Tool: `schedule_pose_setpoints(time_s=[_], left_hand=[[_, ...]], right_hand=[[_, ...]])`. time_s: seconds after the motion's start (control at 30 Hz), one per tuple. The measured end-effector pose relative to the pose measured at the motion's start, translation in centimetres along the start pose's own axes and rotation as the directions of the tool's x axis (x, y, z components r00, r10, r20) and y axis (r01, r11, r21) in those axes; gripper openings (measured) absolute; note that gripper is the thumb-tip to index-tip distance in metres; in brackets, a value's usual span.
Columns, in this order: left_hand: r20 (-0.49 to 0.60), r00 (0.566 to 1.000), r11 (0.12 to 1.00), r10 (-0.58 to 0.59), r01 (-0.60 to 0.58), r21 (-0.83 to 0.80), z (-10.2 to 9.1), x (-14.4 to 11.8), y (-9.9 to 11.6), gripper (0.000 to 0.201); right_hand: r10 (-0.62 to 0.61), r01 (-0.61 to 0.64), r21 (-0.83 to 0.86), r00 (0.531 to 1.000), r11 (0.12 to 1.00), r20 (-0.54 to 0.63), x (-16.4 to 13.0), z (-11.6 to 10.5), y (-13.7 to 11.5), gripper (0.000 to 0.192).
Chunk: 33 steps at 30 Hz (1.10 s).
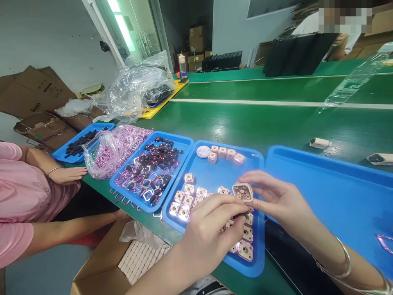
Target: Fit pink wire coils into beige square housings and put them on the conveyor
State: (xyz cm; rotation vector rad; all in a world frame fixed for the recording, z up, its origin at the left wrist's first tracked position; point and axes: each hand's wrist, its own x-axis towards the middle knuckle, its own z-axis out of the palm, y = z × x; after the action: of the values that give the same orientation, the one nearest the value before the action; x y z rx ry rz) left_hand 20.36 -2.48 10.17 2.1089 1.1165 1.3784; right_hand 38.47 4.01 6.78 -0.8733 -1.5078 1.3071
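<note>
My right hand [281, 198] grips a small beige plastic housing [242, 191] between thumb and fingers. Its hollow side faces me, and thin reddish wires show inside. Close below it, my left hand [211, 233] is closed in a pinch. Something dark shows at those fingertips, mostly hidden, so its kind is unclear. Both hands are over a blue tray [259, 262] of similar beige housings [184, 212] in rows, several of them with pinkish rims. My left hand covers part of the rows. A round whitish disc [203, 152] lies in the tray's far left corner.
Left of it, another blue tray [189, 143] holds black wired parts [147, 168], beside a bag of pink frames [123, 143]. A blue tray [307, 157] stands at right, two housings [319, 143] beyond. A carton [98, 262] of beige pieces sits below; a co-worker's arms [67, 174] are at left.
</note>
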Motion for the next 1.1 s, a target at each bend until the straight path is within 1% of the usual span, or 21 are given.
schedule_pose_setpoints(time_s=[0.1,0.23,0.3,0.43,0.47,0.57,0.63,0.67,0.8,0.93,0.97,1.03,1.1], left_hand=[[0.009,0.997,0.997,-0.073,0.073,-0.023,-0.2,0.0,0.1,0.02],[0.037,0.978,0.976,-0.206,0.208,-0.065,-0.4,0.2,0.2,0.02],[0.034,0.973,0.97,-0.226,0.228,-0.078,-0.4,0.3,0.1,0.02],[-0.003,0.976,0.973,-0.22,0.219,-0.075,0.0,0.4,-0.5,0.021],[0.004,0.976,0.973,-0.218,0.218,-0.077,0.0,0.4,-0.6,0.021],[0.074,0.976,0.971,-0.204,0.212,-0.107,0.0,0.5,-0.6,0.023],[0.109,0.976,0.973,-0.188,0.201,-0.114,0.0,0.6,-0.5,0.025],[0.109,0.977,0.976,-0.181,0.192,-0.102,0.0,0.6,-0.5,0.025],[0.044,0.99,0.991,-0.135,0.136,-0.008,-0.1,0.5,-0.7,0.024],[0.073,0.991,0.994,-0.11,0.109,0.012,-0.1,0.5,-0.9,0.024],[0.066,0.992,0.994,-0.109,0.109,0.012,0.0,0.5,-0.8,0.023],[0.004,0.993,0.993,-0.116,0.116,0.014,0.0,0.5,-0.8,0.019],[-0.072,0.99,0.992,-0.125,0.126,0.015,0.1,0.5,-0.8,0.01]], right_hand=[[0.007,-0.007,-0.021,1.0,1.0,-0.008,0.0,0.0,-0.1,0.025],[-0.015,0.015,-0.078,1.0,0.997,0.002,-0.1,0.0,0.0,0.023],[-0.021,0.023,-0.107,1.0,0.994,0.022,-0.2,0.0,0.0,0.024],[-0.03,0.035,-0.134,0.999,0.99,0.035,-0.2,0.0,-0.1,0.024],[-0.035,0.039,-0.138,0.999,0.99,0.032,-0.2,0.0,-0.1,0.023],[-0.048,0.048,-0.141,0.999,0.989,0.004,-0.2,-0.1,-0.2,0.02],[-0.032,0.029,-0.135,0.999,0.99,-0.018,-0.1,-0.1,-0.1,0.022],[-0.016,0.013,-0.126,1.0,0.992,-0.022,-0.1,-0.1,-0.1,0.024],[0.032,-0.031,-0.091,0.999,0.995,0.003,-0.1,-0.1,0.0,0.025],[0.039,-0.037,-0.117,0.999,0.992,0.018,-0.2,0.0,-0.1,0.026],[0.044,-0.041,-0.125,0.999,0.991,0.019,-0.2,0.0,-0.1,0.027],[0.046,-0.043,-0.132,0.999,0.99,0.022,-0.2,0.0,-0.2,0.027],[0.032,-0.029,-0.123,0.999,0.992,0.023,-0.3,0.1,-0.2,0.024]])
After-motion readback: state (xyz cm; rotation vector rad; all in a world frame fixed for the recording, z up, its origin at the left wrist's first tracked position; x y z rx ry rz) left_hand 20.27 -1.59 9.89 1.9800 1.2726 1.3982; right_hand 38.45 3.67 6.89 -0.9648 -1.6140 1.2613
